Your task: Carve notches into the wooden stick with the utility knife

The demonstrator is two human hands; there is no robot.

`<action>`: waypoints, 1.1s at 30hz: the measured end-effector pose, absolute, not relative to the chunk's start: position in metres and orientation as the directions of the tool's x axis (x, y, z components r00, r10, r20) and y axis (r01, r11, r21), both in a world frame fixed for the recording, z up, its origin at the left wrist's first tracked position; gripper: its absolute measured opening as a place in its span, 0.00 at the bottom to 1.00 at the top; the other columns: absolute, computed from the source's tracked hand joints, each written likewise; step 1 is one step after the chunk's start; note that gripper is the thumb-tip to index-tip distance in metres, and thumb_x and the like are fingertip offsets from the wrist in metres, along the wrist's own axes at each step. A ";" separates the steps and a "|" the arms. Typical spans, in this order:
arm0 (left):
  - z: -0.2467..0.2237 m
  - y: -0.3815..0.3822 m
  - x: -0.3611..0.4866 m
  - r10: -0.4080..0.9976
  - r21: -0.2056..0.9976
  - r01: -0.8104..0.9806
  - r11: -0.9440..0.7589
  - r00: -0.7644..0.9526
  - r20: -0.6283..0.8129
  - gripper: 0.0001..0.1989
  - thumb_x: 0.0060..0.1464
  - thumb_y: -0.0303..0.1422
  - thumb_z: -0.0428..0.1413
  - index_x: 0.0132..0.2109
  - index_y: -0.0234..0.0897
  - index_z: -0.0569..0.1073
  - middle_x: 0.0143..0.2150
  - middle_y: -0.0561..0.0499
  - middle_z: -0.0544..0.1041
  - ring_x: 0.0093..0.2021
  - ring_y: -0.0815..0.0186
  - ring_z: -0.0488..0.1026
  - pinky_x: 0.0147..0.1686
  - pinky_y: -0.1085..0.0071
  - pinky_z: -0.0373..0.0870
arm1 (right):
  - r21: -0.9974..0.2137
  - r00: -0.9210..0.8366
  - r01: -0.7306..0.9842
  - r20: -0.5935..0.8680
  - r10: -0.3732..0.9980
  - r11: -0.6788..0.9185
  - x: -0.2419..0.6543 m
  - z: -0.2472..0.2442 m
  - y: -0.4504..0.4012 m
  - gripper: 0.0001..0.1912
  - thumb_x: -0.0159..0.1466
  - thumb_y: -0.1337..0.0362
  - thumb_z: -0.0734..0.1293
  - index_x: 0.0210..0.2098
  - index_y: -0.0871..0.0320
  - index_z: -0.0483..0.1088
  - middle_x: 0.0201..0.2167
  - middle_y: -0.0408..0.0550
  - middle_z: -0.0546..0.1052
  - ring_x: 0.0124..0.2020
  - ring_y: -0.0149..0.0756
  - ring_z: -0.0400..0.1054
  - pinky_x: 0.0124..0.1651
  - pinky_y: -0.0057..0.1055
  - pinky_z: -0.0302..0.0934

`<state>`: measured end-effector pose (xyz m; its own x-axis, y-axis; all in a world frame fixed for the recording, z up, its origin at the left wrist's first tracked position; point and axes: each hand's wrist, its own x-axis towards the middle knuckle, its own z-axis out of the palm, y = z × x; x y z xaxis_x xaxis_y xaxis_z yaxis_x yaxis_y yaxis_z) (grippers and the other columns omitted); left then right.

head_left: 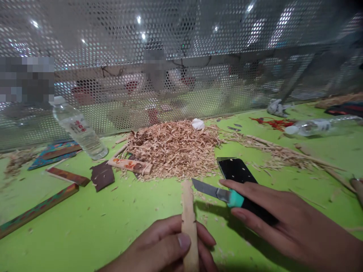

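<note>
Head view: left hand (pixel 167 247) grips the stick (pixel 189 223) upright over the table (pixel 113 219) — right hand (pixel 286 223) clasps the knife (pixel 224 195), blade beside its tip. Whittling in progress; next stroke needs a shallow, steady angle.

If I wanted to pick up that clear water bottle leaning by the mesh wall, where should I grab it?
Probably around the middle of the water bottle, coming from the front right. Its body is round and bare there, it tilts up-left toward the mesh wall, and painted strips crowd its left.
</note>
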<state>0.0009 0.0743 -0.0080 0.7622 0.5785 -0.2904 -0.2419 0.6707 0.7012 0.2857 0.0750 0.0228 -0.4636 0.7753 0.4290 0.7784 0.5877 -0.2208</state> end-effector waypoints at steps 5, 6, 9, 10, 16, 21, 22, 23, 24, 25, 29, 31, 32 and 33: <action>-0.012 0.071 -0.001 0.601 0.698 -0.271 0.663 0.749 -0.280 0.19 0.66 0.44 0.63 0.53 0.32 0.83 0.42 0.42 0.86 0.41 0.64 0.82 0.45 0.71 0.73 | -0.191 -0.445 0.800 0.445 0.777 0.568 0.286 0.022 0.073 0.21 0.78 0.62 0.57 0.64 0.61 0.70 0.48 0.61 0.88 0.44 0.47 0.87 0.40 0.36 0.83; -0.012 0.071 -0.001 0.591 0.690 -0.272 0.671 0.758 -0.275 0.19 0.65 0.44 0.64 0.53 0.32 0.83 0.42 0.42 0.86 0.41 0.63 0.83 0.45 0.71 0.74 | -0.182 -0.447 0.804 0.443 0.777 0.566 0.286 0.021 0.072 0.22 0.77 0.63 0.57 0.67 0.60 0.67 0.50 0.62 0.87 0.46 0.48 0.87 0.41 0.36 0.83; -0.008 0.070 -0.002 0.599 0.704 -0.251 0.665 0.741 -0.302 0.18 0.63 0.43 0.67 0.52 0.33 0.83 0.42 0.43 0.87 0.41 0.64 0.83 0.46 0.70 0.74 | -0.155 -0.455 0.814 0.426 0.782 0.559 0.288 0.016 0.071 0.26 0.78 0.62 0.57 0.74 0.54 0.57 0.53 0.60 0.85 0.51 0.50 0.85 0.45 0.40 0.83; -0.005 0.070 -0.002 0.603 0.706 -0.247 0.664 0.736 -0.309 0.18 0.63 0.42 0.68 0.52 0.34 0.83 0.42 0.44 0.87 0.40 0.65 0.83 0.46 0.71 0.74 | -0.152 -0.456 0.817 0.417 0.786 0.556 0.288 0.015 0.071 0.27 0.79 0.61 0.56 0.76 0.53 0.55 0.53 0.59 0.85 0.52 0.50 0.85 0.45 0.40 0.83; -0.011 0.072 0.005 0.593 0.735 -0.271 0.622 0.775 -0.216 0.16 0.66 0.40 0.66 0.54 0.33 0.82 0.43 0.43 0.87 0.42 0.68 0.83 0.46 0.73 0.76 | -0.180 -0.452 0.812 0.407 0.794 0.555 0.290 0.012 0.071 0.27 0.81 0.58 0.56 0.77 0.48 0.51 0.55 0.57 0.85 0.53 0.50 0.84 0.46 0.40 0.82; -0.027 0.074 0.005 0.592 0.746 -0.327 0.580 0.798 -0.110 0.14 0.70 0.37 0.62 0.57 0.36 0.81 0.49 0.41 0.88 0.47 0.65 0.85 0.49 0.73 0.76 | -0.299 -0.393 0.816 0.341 0.854 0.494 0.287 0.016 0.066 0.27 0.80 0.58 0.59 0.75 0.46 0.51 0.57 0.51 0.85 0.48 0.44 0.86 0.44 0.33 0.81; -0.025 0.074 0.005 0.588 0.756 -0.309 0.577 0.800 -0.122 0.14 0.70 0.38 0.61 0.57 0.36 0.81 0.50 0.41 0.88 0.48 0.64 0.85 0.49 0.72 0.76 | -0.324 -0.382 0.812 0.333 0.862 0.485 0.286 0.017 0.064 0.25 0.79 0.57 0.59 0.74 0.45 0.53 0.57 0.49 0.86 0.47 0.43 0.87 0.43 0.32 0.81; -0.021 0.074 0.004 0.588 0.764 -0.292 0.575 0.797 -0.139 0.14 0.70 0.38 0.62 0.57 0.36 0.81 0.50 0.40 0.88 0.49 0.64 0.85 0.50 0.71 0.76 | -0.340 -0.375 0.808 0.332 0.865 0.481 0.286 0.018 0.063 0.24 0.79 0.57 0.60 0.72 0.45 0.55 0.55 0.48 0.87 0.46 0.41 0.87 0.43 0.30 0.81; -0.017 0.073 0.004 0.589 0.769 -0.276 0.576 0.793 -0.157 0.15 0.70 0.39 0.62 0.57 0.36 0.81 0.50 0.40 0.88 0.49 0.64 0.85 0.50 0.70 0.76 | -0.346 -0.375 0.804 0.337 0.863 0.485 0.285 0.019 0.062 0.22 0.79 0.57 0.60 0.70 0.45 0.57 0.54 0.46 0.87 0.45 0.41 0.87 0.42 0.30 0.81; -0.012 0.073 0.003 0.597 0.768 -0.266 0.582 0.782 -0.182 0.15 0.69 0.39 0.62 0.56 0.36 0.81 0.50 0.41 0.88 0.50 0.63 0.85 0.51 0.69 0.76 | -0.341 -0.379 0.801 0.347 0.858 0.492 0.284 0.020 0.062 0.20 0.79 0.57 0.61 0.68 0.45 0.58 0.53 0.46 0.88 0.44 0.41 0.87 0.42 0.30 0.81; -0.010 0.071 0.002 0.601 0.770 -0.260 0.582 0.776 -0.192 0.15 0.70 0.40 0.60 0.57 0.38 0.81 0.50 0.42 0.88 0.50 0.64 0.85 0.53 0.68 0.75 | -0.304 -0.409 0.795 0.370 0.834 0.525 0.282 0.020 0.062 0.16 0.78 0.59 0.62 0.64 0.46 0.61 0.51 0.45 0.88 0.43 0.40 0.87 0.44 0.30 0.81; -0.018 0.072 0.002 0.592 0.768 -0.290 0.571 0.793 -0.142 0.15 0.70 0.40 0.60 0.58 0.39 0.80 0.51 0.42 0.88 0.50 0.64 0.85 0.52 0.70 0.75 | -0.305 -0.419 0.790 0.366 0.831 0.532 0.282 0.018 0.063 0.17 0.77 0.59 0.63 0.64 0.46 0.62 0.51 0.45 0.88 0.43 0.40 0.87 0.44 0.30 0.80; -0.022 0.072 0.002 0.580 0.764 -0.301 0.570 0.807 -0.115 0.16 0.70 0.40 0.60 0.59 0.39 0.80 0.51 0.42 0.88 0.50 0.64 0.85 0.51 0.70 0.75 | -0.305 -0.426 0.784 0.368 0.827 0.540 0.282 0.017 0.063 0.18 0.77 0.59 0.63 0.65 0.46 0.62 0.51 0.46 0.88 0.44 0.40 0.87 0.45 0.30 0.81; -0.026 0.073 0.002 0.578 0.766 -0.310 0.564 0.810 -0.098 0.15 0.71 0.39 0.60 0.59 0.39 0.79 0.51 0.42 0.88 0.50 0.64 0.85 0.52 0.70 0.75 | -0.304 -0.431 0.780 0.374 0.821 0.547 0.282 0.016 0.063 0.18 0.77 0.59 0.64 0.65 0.47 0.63 0.51 0.47 0.88 0.44 0.41 0.87 0.45 0.31 0.81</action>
<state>0.0021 0.0730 -0.0258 0.8103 0.5778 -0.0978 -0.3095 0.5638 0.7657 0.2818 0.0632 0.0161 -0.4309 0.8214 0.3736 0.7797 0.5474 -0.3042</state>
